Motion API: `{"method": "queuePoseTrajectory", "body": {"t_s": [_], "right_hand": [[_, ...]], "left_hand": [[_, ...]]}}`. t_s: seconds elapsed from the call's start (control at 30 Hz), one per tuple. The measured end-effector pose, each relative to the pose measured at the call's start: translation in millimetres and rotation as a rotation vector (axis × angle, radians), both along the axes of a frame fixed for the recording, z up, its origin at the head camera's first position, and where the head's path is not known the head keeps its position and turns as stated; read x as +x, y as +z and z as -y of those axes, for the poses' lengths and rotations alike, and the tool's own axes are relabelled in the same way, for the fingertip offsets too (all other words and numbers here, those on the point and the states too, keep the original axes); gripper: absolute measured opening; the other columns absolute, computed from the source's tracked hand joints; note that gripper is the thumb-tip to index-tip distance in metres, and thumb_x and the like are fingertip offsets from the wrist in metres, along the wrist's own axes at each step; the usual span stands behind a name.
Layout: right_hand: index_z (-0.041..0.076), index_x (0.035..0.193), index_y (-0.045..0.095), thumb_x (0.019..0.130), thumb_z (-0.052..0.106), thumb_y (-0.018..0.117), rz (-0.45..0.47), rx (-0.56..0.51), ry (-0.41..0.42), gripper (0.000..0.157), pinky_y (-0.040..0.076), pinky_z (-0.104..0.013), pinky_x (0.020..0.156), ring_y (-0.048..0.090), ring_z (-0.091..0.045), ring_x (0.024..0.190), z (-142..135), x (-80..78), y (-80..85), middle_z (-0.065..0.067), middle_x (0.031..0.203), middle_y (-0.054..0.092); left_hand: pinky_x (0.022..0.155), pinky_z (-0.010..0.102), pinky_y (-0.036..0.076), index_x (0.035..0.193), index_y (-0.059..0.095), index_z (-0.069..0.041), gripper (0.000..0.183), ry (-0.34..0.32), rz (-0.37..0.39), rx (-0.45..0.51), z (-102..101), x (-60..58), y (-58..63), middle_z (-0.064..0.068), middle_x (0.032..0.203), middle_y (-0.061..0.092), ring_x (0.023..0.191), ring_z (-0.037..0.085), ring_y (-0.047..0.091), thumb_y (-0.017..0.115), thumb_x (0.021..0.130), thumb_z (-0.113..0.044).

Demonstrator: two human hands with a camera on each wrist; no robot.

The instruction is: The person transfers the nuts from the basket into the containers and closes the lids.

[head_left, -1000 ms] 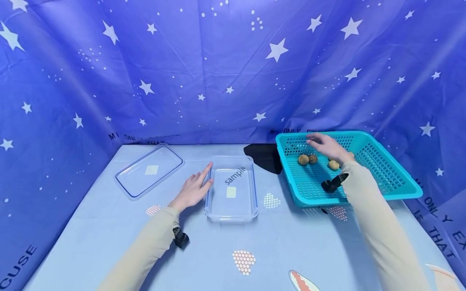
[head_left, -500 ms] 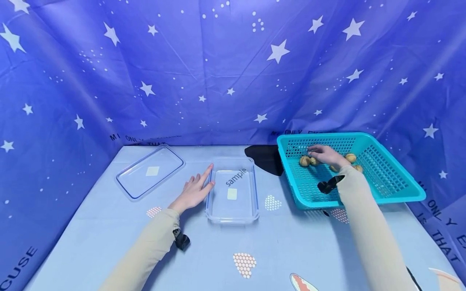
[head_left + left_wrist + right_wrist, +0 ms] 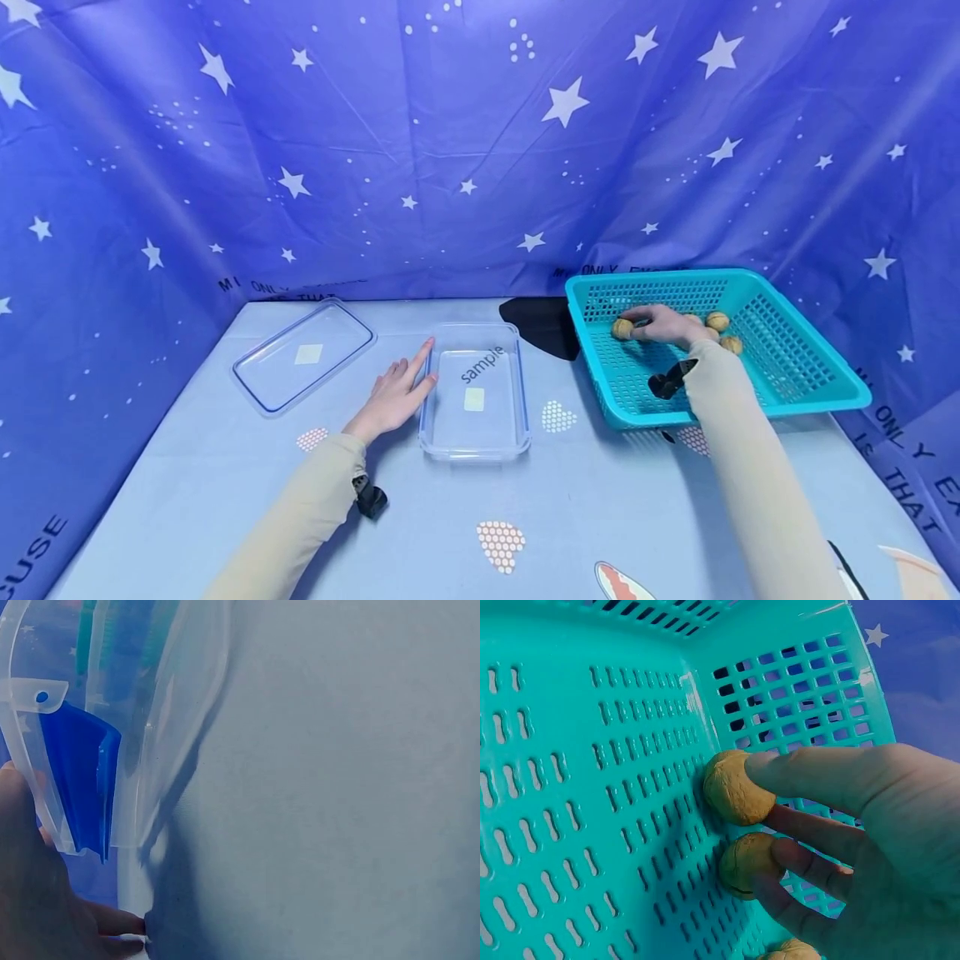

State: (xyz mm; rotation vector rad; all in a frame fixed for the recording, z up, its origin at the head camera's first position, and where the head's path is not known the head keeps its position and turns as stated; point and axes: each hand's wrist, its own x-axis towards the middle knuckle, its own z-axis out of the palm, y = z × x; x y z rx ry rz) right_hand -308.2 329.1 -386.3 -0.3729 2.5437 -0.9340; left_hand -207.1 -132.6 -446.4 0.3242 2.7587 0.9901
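Note:
In the head view my right hand point(image 3: 663, 325) reaches down into the turquoise basket point(image 3: 832, 392) on the right. Its thumb and a finger pinch a walnut point(image 3: 735, 787) in the right wrist view. Other fingertips lie against a second walnut point(image 3: 746, 862) just below it. More walnuts point(image 3: 717, 322) sit beyond the wrist. My left hand point(image 3: 393, 396), fingers extended, rests against the left side of a clear plastic container point(image 3: 525, 417) in mid-table. The left wrist view shows part of this hand point(image 3: 37, 892) beside the container's wall point(image 3: 187, 690).
A clear lid point(image 3: 262, 400) with a blue seal lies at the back left, left of the container. Behind the table hangs a blue star-patterned curtain point(image 3: 420, 167). A pale printed cloth point(image 3: 420, 542) covers the table.
My right hand has lowered into the basket and closed its fingers on a walnut, uncovering walnuts behind the wrist. My left hand stays against the container.

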Motion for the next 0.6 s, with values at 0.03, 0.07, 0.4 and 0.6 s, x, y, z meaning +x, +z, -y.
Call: {"method": "queuePoseTrajectory", "body": {"t_s": [0.03,0.07,0.4,0.6], "right_hand": [[-0.015,0.141,0.034,0.096,0.003,0.051,0.0,0.003,0.005,0.051,0.039,-0.06,0.097,0.033,-0.053,0.127,0.6,-0.4,0.3,-0.038,0.141,0.032],[-0.014,0.141,0.035,0.096,0.002,0.052,-0.003,0.008,0.012,0.051,0.04,-0.06,0.096,0.034,-0.053,0.126,1.5,-0.5,1.0,-0.038,0.141,0.032],[-0.013,0.134,0.046,0.094,0.005,0.059,0.027,0.028,0.073,0.045,0.043,-0.055,0.095,0.044,-0.049,0.121,5.2,-5.0,-0.8,-0.035,0.131,0.047],[-0.009,0.128,0.052,0.094,0.007,0.06,0.047,0.039,0.056,0.038,0.044,-0.054,0.095,0.046,-0.046,0.119,6.9,-4.3,-1.9,-0.03,0.128,0.052]], "left_hand": [[0.108,0.067,-0.002,0.156,0.002,-0.036,0.062,0.0,0.0,0.0,0.5,0.0,-0.2,0.014,0.157,0.018,0.142,0.046,0.005,0.03,0.102,-0.052],[0.109,0.066,-0.003,0.156,0.002,-0.036,0.062,-0.001,0.003,0.0,0.7,0.0,-0.2,0.013,0.158,0.017,0.143,0.044,0.004,0.029,0.102,-0.052],[0.109,0.064,-0.007,0.156,0.001,-0.034,0.06,-0.016,0.006,0.024,2.1,-0.4,-0.6,0.006,0.159,0.015,0.144,0.038,0.006,0.029,0.104,-0.046],[0.108,0.066,-0.007,0.156,0.001,-0.03,0.059,-0.023,-0.006,0.035,1.4,-0.3,-1.5,0.006,0.159,0.014,0.142,0.04,0.014,0.029,0.105,-0.041]]}}
